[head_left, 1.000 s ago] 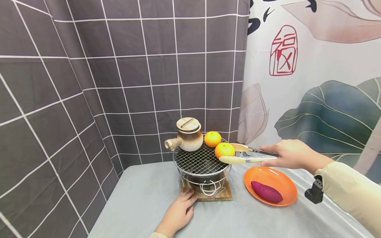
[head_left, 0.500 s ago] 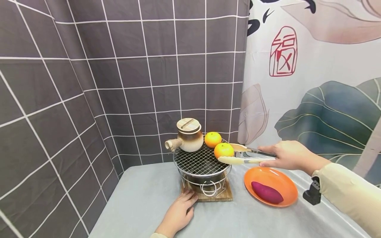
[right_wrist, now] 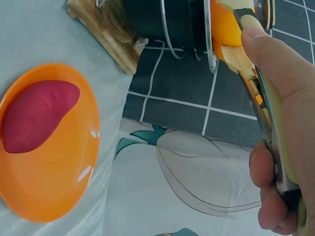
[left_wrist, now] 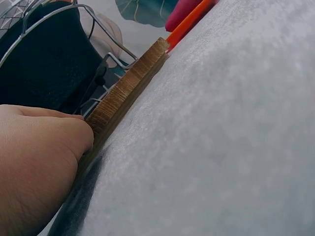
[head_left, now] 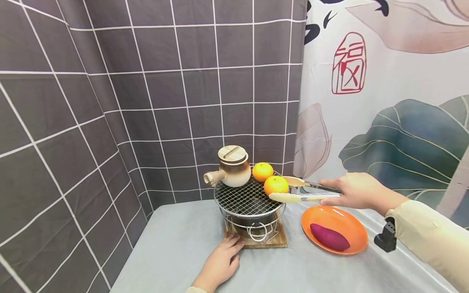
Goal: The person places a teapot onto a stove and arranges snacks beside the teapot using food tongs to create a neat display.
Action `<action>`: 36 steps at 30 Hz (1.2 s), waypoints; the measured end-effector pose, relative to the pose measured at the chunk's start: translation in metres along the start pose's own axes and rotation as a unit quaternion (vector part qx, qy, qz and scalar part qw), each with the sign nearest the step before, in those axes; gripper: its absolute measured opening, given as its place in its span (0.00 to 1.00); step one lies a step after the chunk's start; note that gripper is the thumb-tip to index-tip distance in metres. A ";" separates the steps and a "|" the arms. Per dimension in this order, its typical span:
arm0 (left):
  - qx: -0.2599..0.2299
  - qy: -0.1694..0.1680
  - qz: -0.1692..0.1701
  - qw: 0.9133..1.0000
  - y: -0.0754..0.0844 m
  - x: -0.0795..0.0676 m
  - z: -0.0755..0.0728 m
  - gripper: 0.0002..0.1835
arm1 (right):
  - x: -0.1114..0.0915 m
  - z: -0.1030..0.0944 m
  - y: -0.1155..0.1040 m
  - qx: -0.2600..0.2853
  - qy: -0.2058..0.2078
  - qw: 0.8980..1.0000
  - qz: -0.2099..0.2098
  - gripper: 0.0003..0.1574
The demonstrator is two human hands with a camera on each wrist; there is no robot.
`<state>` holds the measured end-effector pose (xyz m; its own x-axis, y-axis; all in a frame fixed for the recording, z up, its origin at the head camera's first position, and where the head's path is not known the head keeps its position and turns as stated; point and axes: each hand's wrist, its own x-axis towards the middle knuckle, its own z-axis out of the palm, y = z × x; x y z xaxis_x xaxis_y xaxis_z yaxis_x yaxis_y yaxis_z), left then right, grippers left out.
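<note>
My right hand [head_left: 353, 191] grips a pair of tongs [head_left: 291, 197] with pale tips, reaching in from the right. The tips stand on either side of the nearer orange mandarin [head_left: 276, 185], at the right rim of the wire grill mesh [head_left: 247, 199]. Behind it on the mesh sits a second mandarin [head_left: 262, 171]. In the right wrist view, thumb and fingers curl round the tongs [right_wrist: 275, 147]. My left hand [head_left: 220, 260] rests its extended fingers on the left front of the wooden board [head_left: 269, 242] under the stove; the left wrist view shows it at the board's edge [left_wrist: 123, 93].
A clay pot [head_left: 236, 173] with a wooden lid and side handle stands at the mesh's back left. To the right, an orange plate [head_left: 351, 228] holds a purple sweet potato [head_left: 329, 237]. Grey tiled cloth [head_left: 165, 101] hangs behind the table [head_left: 165, 244].
The tongs and nearer mandarin shift very slightly left, then stay almost still. My left hand keeps its place on the board.
</note>
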<state>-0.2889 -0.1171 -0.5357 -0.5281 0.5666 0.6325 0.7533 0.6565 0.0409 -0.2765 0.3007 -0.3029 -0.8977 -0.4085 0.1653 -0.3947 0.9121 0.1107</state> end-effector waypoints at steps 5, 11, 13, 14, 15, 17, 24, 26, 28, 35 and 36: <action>-0.001 0.000 -0.001 1.000 -0.001 0.000 0.000 0.21 | 0.001 -0.001 0.001 -0.007 0.017 1.000 -0.010 0.52; -0.001 -0.004 -0.006 1.000 0.000 -0.001 -0.002 0.22 | 0.001 0.001 0.002 -0.011 0.028 1.000 -0.010 0.47; 0.000 -0.005 -0.007 1.000 0.000 -0.001 -0.002 0.22 | 0.001 0.000 0.002 -0.010 0.025 1.000 -0.007 0.48; 0.001 -0.005 -0.007 1.000 0.000 -0.001 -0.002 0.22 | 0.001 -0.001 0.002 -0.010 0.023 1.000 -0.006 0.49; 0.002 -0.005 -0.008 1.000 0.001 -0.001 -0.002 0.22 | 0.001 -0.001 0.002 -0.009 0.021 1.000 -0.005 0.50; 0.003 -0.006 -0.008 1.000 0.001 -0.001 -0.002 0.22 | 0.000 -0.003 0.003 -0.007 0.018 1.000 0.000 0.52; 0.000 -0.012 -0.013 1.000 0.002 -0.001 -0.003 0.22 | -0.007 -0.008 0.008 -0.011 0.027 0.999 0.016 0.56; 0.000 -0.012 -0.014 1.000 0.003 -0.001 -0.003 0.22 | -0.009 -0.009 0.010 -0.009 0.025 0.999 0.019 0.57; 0.000 -0.012 -0.015 1.000 0.003 -0.001 -0.003 0.22 | -0.012 -0.010 0.012 -0.007 0.025 0.999 0.020 0.57; -0.001 -0.016 -0.018 1.000 0.004 -0.001 -0.003 0.22 | -0.024 -0.010 0.028 -0.005 0.028 0.999 0.027 0.56; -0.001 -0.016 -0.019 1.000 0.004 -0.001 -0.003 0.22 | -0.026 -0.009 0.031 -0.004 0.029 0.999 0.029 0.56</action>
<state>-0.2843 -0.1167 -0.5341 -0.5693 0.5568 0.6048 0.7330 0.6770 0.0668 -0.2633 0.3391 -0.2954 -0.9062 -0.3556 0.2287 -0.3395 0.9344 0.1076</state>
